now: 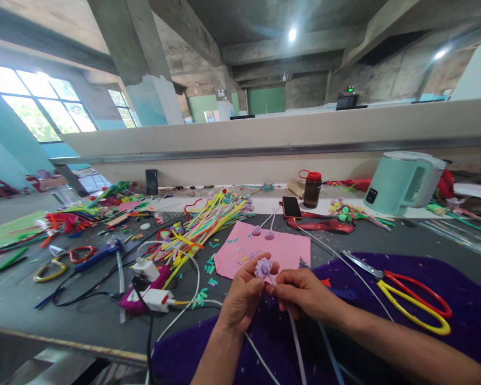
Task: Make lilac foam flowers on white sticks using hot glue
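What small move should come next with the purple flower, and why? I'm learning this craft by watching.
Probably another pinch-and-turn at the flower's base: the left hand and right hand both grip the purple pipe-cleaner flower just under its head, and its pale stem hangs loose below.

free: purple cloth [444, 278] right | blocked: scissors [412, 299], cables [184, 310] left

Scissors [409, 299] on purple cloth [457, 289]; kettle [401, 183], jar [312, 189], phone [292, 207] behind.
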`<state>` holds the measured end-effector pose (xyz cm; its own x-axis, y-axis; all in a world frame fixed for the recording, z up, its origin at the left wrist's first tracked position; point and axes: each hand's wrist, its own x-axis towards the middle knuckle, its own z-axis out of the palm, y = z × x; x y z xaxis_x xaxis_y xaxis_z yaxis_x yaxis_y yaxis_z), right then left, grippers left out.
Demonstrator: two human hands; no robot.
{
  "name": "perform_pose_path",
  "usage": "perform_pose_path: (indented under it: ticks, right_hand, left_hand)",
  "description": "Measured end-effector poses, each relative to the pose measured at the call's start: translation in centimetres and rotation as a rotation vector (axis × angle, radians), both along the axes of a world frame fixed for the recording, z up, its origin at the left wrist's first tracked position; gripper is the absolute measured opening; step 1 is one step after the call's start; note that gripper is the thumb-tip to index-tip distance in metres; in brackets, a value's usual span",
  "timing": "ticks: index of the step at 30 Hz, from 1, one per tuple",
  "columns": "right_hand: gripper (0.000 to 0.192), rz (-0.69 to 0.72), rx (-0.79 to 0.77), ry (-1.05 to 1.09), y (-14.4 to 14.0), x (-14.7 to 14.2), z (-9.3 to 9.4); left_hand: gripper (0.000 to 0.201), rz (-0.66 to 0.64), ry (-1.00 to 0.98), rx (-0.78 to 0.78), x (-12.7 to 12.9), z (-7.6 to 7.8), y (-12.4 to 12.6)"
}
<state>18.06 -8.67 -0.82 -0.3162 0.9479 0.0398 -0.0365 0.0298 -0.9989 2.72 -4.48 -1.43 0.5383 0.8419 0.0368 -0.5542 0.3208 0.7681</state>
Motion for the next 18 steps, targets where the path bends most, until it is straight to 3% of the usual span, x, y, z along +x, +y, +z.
perform_pose_path:
  ticks: [18]
  right_hand:
    - [0.021, 0.021, 0.033, -0.082, -0.46, -0.09, 0.1]
  left_hand:
    - [0.053, -0.011, -0.047, 0.079, -0.32, -0.23, 0.04]
